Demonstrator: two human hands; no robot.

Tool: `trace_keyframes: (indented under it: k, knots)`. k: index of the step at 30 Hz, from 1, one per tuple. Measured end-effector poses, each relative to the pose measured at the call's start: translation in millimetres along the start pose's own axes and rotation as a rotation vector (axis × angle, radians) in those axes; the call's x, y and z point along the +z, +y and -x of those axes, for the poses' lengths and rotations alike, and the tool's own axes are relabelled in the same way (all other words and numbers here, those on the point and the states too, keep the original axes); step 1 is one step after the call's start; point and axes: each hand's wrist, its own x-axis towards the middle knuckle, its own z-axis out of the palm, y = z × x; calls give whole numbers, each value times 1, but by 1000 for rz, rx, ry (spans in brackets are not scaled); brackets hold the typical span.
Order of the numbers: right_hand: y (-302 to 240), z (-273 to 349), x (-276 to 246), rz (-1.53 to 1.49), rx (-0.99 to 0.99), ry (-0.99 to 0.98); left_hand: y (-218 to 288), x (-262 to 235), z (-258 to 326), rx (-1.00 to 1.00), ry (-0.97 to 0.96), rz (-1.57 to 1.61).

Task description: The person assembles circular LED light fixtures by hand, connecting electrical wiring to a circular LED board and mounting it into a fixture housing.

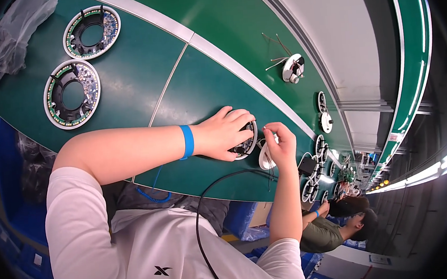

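Note:
My left hand [227, 135], with a blue wrist strap [187, 142], lies over a round ring-shaped circuit-board unit [247, 145]. Its fingers curve across the black centre and hold the unit on the green table, hiding much of it. Just to the right, a white round part [266, 156] with thin wires sits close against the ring unit. Above that part is my right hand [281, 141], thumb and forefinger pinched together. A tiny pale tip shows at those fingertips, too small to name.
Two more ring-shaped units, an upper one [111, 23] and a lower one [91, 92], lie at the left near a clear plastic bag [14, 43]. A white wired part [293, 69] sits beyond the metal strip. A black cable [206, 189] crosses my front. A co-worker [325, 232] sits at the right.

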Motion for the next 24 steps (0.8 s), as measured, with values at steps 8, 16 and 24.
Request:
trace_keyframes:
  k: [8,16,24]
  knots:
    - [-2,-6,-1,-233,365,-64,2,1,-3,6,29,-14]
    - [-15,-39,8,185,375,-436,5,-1,-2,-178,5,-186]
    - [-21,-52,9,144,545,-469,6,-1,-1,-193,-34,-157]
